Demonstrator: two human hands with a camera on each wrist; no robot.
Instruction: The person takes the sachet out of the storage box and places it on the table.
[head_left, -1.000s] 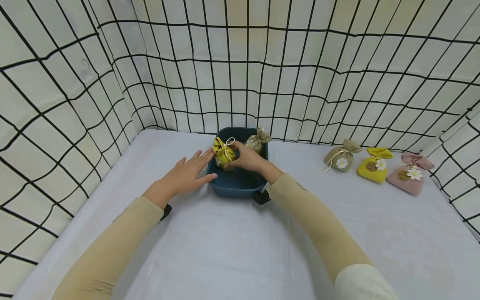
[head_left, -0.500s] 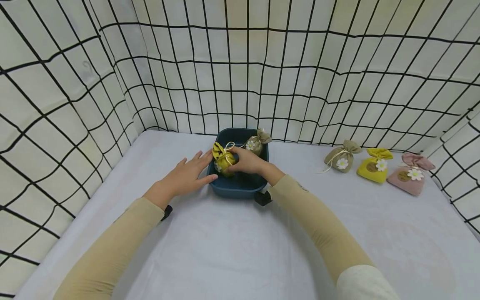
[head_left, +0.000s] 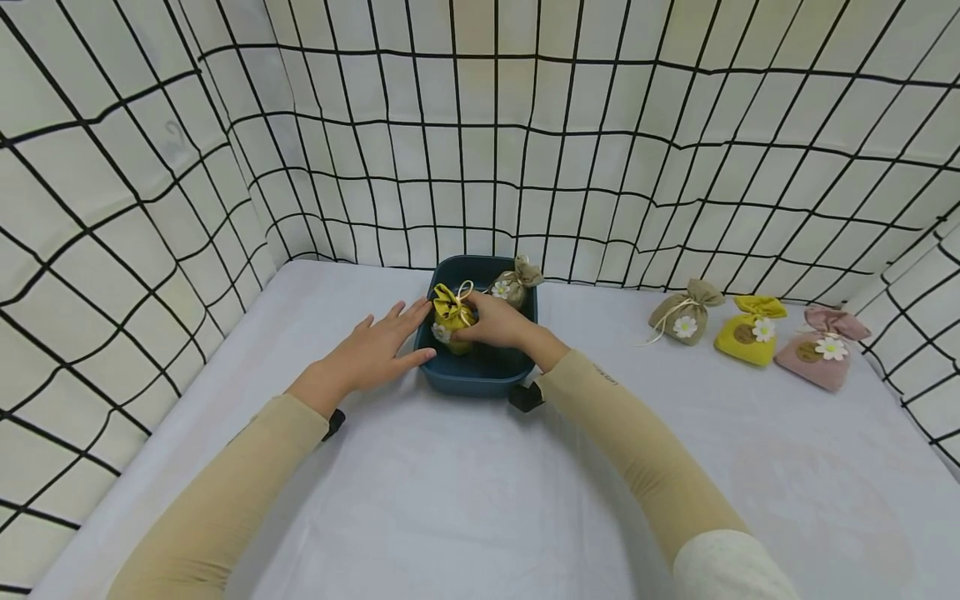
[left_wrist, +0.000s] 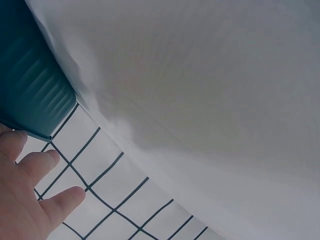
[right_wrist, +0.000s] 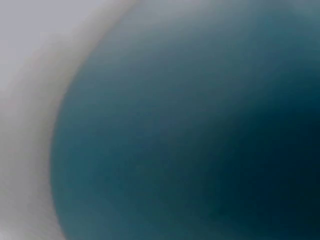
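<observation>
Olive-yellow sachet, a small cloth pouch tied with a cream ribbon, sits inside the blue tub at its left wall, and it looks light, soft and squashy, best taken round its plump body or by the gathered neck. Left hand lies flat with fingers spread against the tub's outer left side, holding nothing. Right hand curls round the sachet, with a beige sachet behind it.

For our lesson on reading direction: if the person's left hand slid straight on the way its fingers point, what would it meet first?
The left hand lies flat, its fingertips pointing at the blue tub. It would probably meet the tub's near left wall at once; the fingertips look already at it, though actual contact is unclear.
</observation>
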